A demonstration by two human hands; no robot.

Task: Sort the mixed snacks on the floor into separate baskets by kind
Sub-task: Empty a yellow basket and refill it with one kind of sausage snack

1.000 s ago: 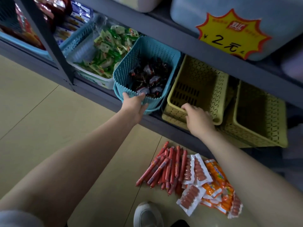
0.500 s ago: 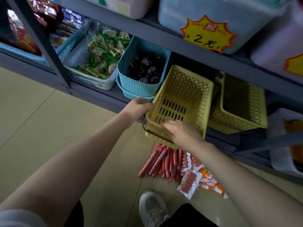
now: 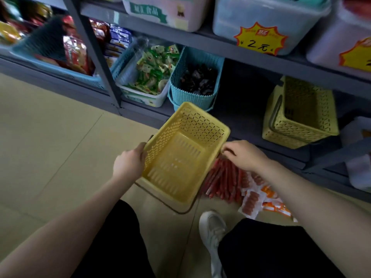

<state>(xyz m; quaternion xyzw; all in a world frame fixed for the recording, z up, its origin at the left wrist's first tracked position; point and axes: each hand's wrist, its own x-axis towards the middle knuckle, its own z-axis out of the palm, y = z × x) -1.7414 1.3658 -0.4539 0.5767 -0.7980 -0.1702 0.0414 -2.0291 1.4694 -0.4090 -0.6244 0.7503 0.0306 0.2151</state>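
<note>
An empty yellow perforated basket (image 3: 180, 157) is held over the floor between my hands. My left hand (image 3: 128, 165) grips its left rim. My right hand (image 3: 244, 155) holds its right rim with curled fingers. Under and to the right of the basket lies the snack pile: red sausage sticks (image 3: 222, 179), clear packs of small sausages (image 3: 251, 201) and orange packets (image 3: 275, 203), partly hidden by the basket and my right arm. A second yellow basket (image 3: 301, 115) sits on the bottom shelf at the right.
The bottom shelf carries a teal basket of dark snacks (image 3: 194, 83), a white tub of green packets (image 3: 148, 77) and blue baskets further left (image 3: 52, 63). Large tubs with yellow price tags (image 3: 261, 39) stand above. My white shoe (image 3: 212, 229) is on the beige floor.
The yellow basket has come off the bottom shelf and now hangs lower, over the floor left of the snack pile. My left hand left the teal basket and took the yellow one's rim.
</note>
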